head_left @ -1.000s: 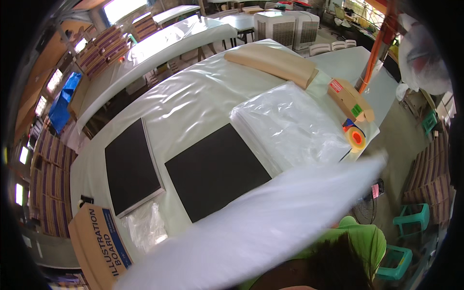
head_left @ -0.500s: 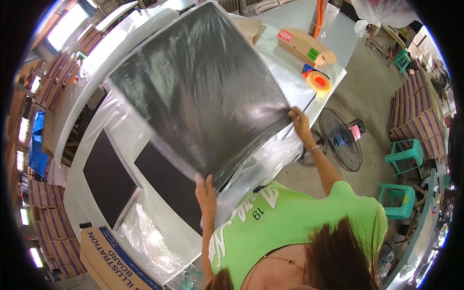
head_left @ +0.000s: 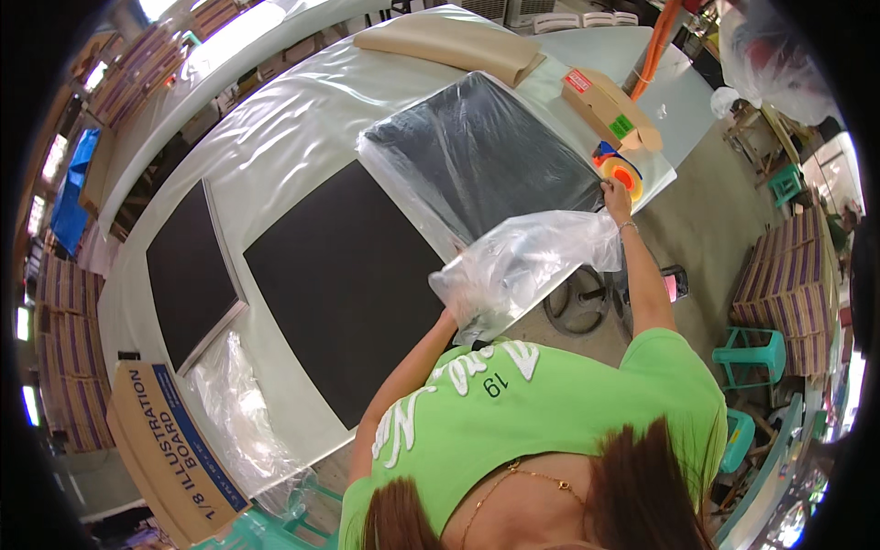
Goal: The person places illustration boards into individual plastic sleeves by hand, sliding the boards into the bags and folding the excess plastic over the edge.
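A black board in a clear plastic bag (head_left: pixel 486 156) lies on the table to the right of middle. The bag's loose open end (head_left: pixel 532 252) is bunched up along its near side. With its fingers closed, my right hand (head_left: pixel 616 196) pinches the bag at its near right corner, close to the tape dispenser. My left hand (head_left: pixel 456 304) is at the near left corner of the bag, blurred and mostly behind the loose plastic, so its fingers are hidden. Left of the bag lies a large bare black board (head_left: pixel 348 284).
A stack of black boards (head_left: pixel 192 266) and crumpled clear plastic (head_left: pixel 234 408) lie on the left. Nearer stands a cardboard box (head_left: pixel 170 449). Brown paper (head_left: pixel 449 44), an open carton (head_left: pixel 605 110) and an orange-and-blue tape dispenser (head_left: pixel 621 172) are at the far side. A fan (head_left: pixel 577 301) stands beyond the table's right edge.
The bagged board has come down from the raised hold onto the table, farther right. The large black board beneath is uncovered. My left hand has moved right, under the bag's loose end.
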Demonstrator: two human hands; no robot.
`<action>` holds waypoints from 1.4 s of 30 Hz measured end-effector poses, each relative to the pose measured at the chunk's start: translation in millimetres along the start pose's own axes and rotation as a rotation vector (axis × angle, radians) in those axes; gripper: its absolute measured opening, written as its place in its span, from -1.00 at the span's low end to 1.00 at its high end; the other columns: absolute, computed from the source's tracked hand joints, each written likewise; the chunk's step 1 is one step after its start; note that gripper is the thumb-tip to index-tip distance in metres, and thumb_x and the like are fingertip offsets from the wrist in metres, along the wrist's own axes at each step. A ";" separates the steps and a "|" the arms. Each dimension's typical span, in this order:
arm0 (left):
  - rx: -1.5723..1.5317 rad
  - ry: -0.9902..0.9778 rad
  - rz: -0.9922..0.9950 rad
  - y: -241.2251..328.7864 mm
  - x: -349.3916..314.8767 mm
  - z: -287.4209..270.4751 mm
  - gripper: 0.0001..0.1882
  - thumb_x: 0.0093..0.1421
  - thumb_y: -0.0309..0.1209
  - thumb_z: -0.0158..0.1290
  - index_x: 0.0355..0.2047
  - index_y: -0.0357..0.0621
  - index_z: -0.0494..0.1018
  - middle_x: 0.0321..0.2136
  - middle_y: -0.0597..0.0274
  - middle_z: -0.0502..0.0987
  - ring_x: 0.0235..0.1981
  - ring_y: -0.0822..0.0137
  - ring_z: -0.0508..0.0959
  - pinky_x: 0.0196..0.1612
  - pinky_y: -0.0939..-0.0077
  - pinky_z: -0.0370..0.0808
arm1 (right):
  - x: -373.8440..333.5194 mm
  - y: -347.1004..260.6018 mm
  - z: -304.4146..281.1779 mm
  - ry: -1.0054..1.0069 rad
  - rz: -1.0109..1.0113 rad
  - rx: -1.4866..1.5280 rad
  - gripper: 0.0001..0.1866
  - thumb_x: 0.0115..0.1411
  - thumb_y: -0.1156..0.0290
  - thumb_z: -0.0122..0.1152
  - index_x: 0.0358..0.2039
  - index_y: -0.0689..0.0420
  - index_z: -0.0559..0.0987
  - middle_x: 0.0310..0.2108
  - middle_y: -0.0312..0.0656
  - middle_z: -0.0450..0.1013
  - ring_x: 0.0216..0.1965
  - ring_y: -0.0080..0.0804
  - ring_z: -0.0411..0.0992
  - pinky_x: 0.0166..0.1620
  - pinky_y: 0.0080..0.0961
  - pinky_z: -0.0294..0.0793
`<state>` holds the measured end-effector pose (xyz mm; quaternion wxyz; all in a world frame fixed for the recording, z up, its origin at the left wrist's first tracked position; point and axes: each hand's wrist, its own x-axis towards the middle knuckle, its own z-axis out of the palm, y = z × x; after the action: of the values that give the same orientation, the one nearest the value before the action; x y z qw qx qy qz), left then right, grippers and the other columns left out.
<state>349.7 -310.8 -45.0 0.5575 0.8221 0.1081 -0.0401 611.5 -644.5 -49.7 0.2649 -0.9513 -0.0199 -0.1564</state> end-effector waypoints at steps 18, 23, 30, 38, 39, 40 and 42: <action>-0.909 0.487 0.076 -37.8 -55.7 -146.8 -0.51 0.25 -0.28 -0.17 0.16 -0.18 0.12 -0.02 0.14 0.30 -0.08 0.35 0.35 0.01 0.46 0.35 | -37.4 -278.4 -94.4 -0.534 -0.154 1.031 -0.45 0.22 -0.10 -0.11 -0.04 0.10 0.44 -0.61 -0.47 0.04 -0.56 -0.74 0.07 -0.44 -0.75 0.19; -0.698 0.750 0.509 102.5 -100.2 -205.0 -0.38 0.17 -0.07 -0.07 0.12 -0.24 0.21 -0.21 0.23 0.38 -0.25 0.44 0.36 -0.11 0.52 0.33 | -53.6 -338.6 -94.1 -0.597 -0.187 1.241 -0.42 0.23 -0.11 -0.15 0.01 0.13 0.37 -0.52 -0.46 0.07 -0.54 -0.71 0.07 -0.41 -0.72 0.22; 0.310 0.289 0.609 155.9 -165.1 -222.1 -0.14 -0.22 0.05 0.25 0.06 -0.13 0.30 -0.17 0.17 0.38 -0.13 0.27 0.36 -0.04 0.34 0.29 | -86.2 -401.2 -91.3 -1.017 -0.205 1.564 -0.40 0.24 -0.07 -0.14 0.05 0.19 0.31 -0.49 -0.46 0.12 -0.50 -0.70 0.14 -0.31 -0.68 0.31; -0.186 0.624 0.372 144.5 -134.7 -188.6 -0.72 0.08 -0.40 0.13 -0.22 -0.25 0.39 -0.38 0.19 0.47 -0.34 0.42 0.43 -0.19 0.55 0.36 | -162.0 -458.7 -107.3 -1.097 -0.750 1.139 -0.48 0.15 0.22 0.13 0.11 0.05 0.28 -0.39 -0.41 0.21 -0.33 -0.64 0.24 -0.12 -0.68 0.30; -0.199 0.695 0.429 136.7 -134.0 -192.4 -0.89 0.18 -0.49 0.00 -0.32 -0.28 0.40 -0.50 0.29 0.47 -0.44 0.54 0.41 -0.28 0.67 0.35 | -164.7 -456.2 -100.8 -1.100 -0.788 1.151 -0.36 -0.01 0.36 0.29 0.11 0.00 0.29 -0.29 -0.36 0.26 -0.23 -0.59 0.27 -0.05 -0.63 0.27; -0.253 0.694 0.435 132.9 -137.9 -196.6 -0.89 0.18 -0.48 0.01 -0.33 -0.28 0.40 -0.49 0.31 0.47 -0.44 0.55 0.40 -0.29 0.68 0.34 | -166.6 -453.8 -94.2 -1.027 -0.859 1.070 -0.33 -0.04 0.36 0.32 0.11 0.01 0.29 -0.27 -0.35 0.28 -0.20 -0.57 0.27 -0.03 -0.62 0.27; -0.361 0.690 0.447 125.8 -146.5 -205.5 -0.90 0.18 -0.47 0.02 -0.35 -0.27 0.42 -0.47 0.34 0.46 -0.43 0.58 0.38 -0.30 0.71 0.33 | -169.0 -449.9 -84.3 -0.874 -0.992 0.907 -0.27 -0.11 0.34 0.38 0.11 0.05 0.29 -0.21 -0.31 0.32 -0.15 -0.55 0.28 0.00 -0.59 0.25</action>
<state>223.9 -184.9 173.6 0.6182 0.6802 0.1127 0.3775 372.4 -293.6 190.6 0.4937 -0.6064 -0.6039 0.1542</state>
